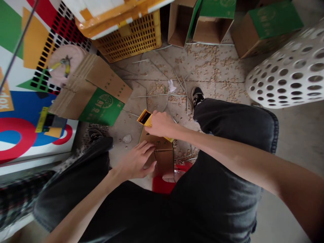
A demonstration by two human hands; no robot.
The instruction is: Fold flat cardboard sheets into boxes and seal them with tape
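Observation:
A brown cardboard box (pixel 164 160) with green edges stands between my legs. My right hand (pixel 163 124) is closed around a yellow tool (pixel 145 118) with a dark recess at its far end, held over the far edge of the box. Its exact kind is unclear, as my fingers cover much of it. My left hand (pixel 135 158) rests at the left side of the box, fingers stretched and a little apart, the fingertips at the top flap. A stack of flattened cartons (pixel 98 87), brown with a green printed panel, leans to the left beyond the box.
Yellow-handled pliers (pixel 66 65) lie on a round pinkish lid at the left. A yellow crate (pixel 134 37) and open green-and-brown boxes (pixel 214 25) stand at the back. Straps (pixel 162 96) and small tan bits litter the floor. A white perforated basket (pixel 288 76) stands right.

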